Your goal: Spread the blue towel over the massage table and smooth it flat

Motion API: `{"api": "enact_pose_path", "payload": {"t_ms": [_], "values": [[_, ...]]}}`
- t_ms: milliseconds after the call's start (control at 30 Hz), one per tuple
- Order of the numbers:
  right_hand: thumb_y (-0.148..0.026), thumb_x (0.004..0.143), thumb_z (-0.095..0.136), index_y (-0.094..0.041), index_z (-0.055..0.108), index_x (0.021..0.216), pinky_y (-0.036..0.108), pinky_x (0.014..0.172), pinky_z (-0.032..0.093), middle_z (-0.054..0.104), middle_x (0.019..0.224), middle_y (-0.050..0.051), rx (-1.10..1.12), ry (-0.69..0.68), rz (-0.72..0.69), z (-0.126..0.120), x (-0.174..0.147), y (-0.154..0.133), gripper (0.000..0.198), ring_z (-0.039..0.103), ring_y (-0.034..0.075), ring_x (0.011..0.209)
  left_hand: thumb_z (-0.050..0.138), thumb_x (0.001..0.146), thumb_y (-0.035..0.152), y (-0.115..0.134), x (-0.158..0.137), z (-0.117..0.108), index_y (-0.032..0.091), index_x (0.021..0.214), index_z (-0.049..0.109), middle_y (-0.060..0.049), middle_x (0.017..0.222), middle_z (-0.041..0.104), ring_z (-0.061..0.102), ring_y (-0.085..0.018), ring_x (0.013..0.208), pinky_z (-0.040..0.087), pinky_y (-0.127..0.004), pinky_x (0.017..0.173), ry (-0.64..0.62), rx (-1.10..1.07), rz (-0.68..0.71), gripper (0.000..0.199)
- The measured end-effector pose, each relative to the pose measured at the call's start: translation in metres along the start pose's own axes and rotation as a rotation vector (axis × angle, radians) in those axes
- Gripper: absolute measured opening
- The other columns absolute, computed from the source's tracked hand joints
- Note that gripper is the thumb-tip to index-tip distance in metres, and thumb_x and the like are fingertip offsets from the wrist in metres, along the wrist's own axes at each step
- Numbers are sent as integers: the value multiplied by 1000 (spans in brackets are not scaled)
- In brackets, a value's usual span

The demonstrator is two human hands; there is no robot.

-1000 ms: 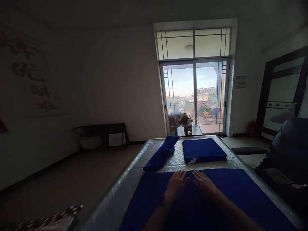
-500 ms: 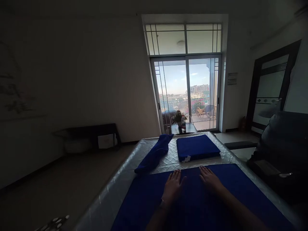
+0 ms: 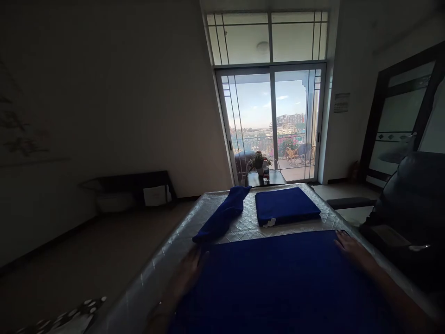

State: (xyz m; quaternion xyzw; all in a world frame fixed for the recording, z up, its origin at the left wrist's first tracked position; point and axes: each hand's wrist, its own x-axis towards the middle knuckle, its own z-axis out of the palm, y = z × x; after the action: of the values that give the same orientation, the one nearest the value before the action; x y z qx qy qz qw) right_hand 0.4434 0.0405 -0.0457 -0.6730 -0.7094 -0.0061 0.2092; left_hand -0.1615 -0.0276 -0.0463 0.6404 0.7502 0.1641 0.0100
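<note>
A dark blue cloth [image 3: 278, 278] lies spread flat on the silvery quilted table cover [image 3: 149, 283]. At its far left corner is my left hand [image 3: 189, 266], somewhat blurred, fingers stretched forward and thumb apart. My right hand [image 3: 349, 244] rests flat on the far right corner, its fingers extended along the edge. Neither hand grips anything. Beyond the spread cloth sits a folded blue cloth [image 3: 287, 205] with a white tag [image 3: 270, 223]. To its left lies a crumpled blue cloth [image 3: 222, 215], close to my left hand.
A small table [image 3: 274, 178] with a potted plant [image 3: 258, 161] and a bottle [image 3: 266, 169] stands before the sliding glass door [image 3: 248, 104]. At the right is a dark chair [image 3: 417, 199]. A low dark bench [image 3: 121, 181] stands by the left wall, and polka-dot fabric [image 3: 88, 306] shows lower left.
Both hands have slid apart from the middle of the spread cloth's far edge, the left one leftward and the right one rightward, out to the corners. The view has tilted slightly down.
</note>
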Motion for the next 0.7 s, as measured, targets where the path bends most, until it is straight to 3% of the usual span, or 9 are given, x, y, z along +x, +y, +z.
{"api": "enact_pose_path", "payload": {"t_ms": [233, 400, 467, 567, 700], "values": [[-36, 98, 26, -9, 63, 128, 39, 120, 25, 48, 151, 20, -71, -80, 10, -3, 10, 15, 56, 38, 24, 145, 21, 99, 54, -1, 1, 7, 9, 148, 43, -17, 157, 42, 36, -29, 147, 30, -48, 121, 69, 24, 20, 70], [-28, 97, 26, -7, 58, 136, 38, 121, 25, 52, 148, 20, -203, 8, -74, -13, 6, 5, 54, 40, 24, 143, 25, 97, 50, 7, -16, -20, 7, 145, 47, -18, 156, 44, 37, -30, 146, 36, -49, 117, -19, 64, -7, 68], [-24, 95, 29, -7, 59, 136, 40, 120, 28, 54, 146, 19, -252, 19, -125, -24, 2, -6, 53, 44, 25, 141, 26, 95, 53, 3, -37, -35, 7, 145, 47, -18, 154, 46, 42, -32, 143, 40, -50, 113, -65, 94, -83, 70], [-25, 91, 34, -12, 66, 129, 43, 116, 37, 60, 140, 17, -216, -32, -192, -39, -18, -23, 51, 51, 27, 135, 29, 91, 51, -17, -85, -51, 13, 137, 57, -18, 141, 61, 56, -35, 131, 45, -53, 107, -128, 189, -180, 66], [-40, 89, 38, -38, 75, 106, 40, 91, 60, 75, 116, 3, -11, -26, -243, -44, -78, -32, 42, 71, 25, 107, 48, 74, 43, -46, -151, -53, 34, 128, 65, -10, 131, 68, 60, -39, 123, 46, -59, 102, -318, 237, -178, 57]]}}
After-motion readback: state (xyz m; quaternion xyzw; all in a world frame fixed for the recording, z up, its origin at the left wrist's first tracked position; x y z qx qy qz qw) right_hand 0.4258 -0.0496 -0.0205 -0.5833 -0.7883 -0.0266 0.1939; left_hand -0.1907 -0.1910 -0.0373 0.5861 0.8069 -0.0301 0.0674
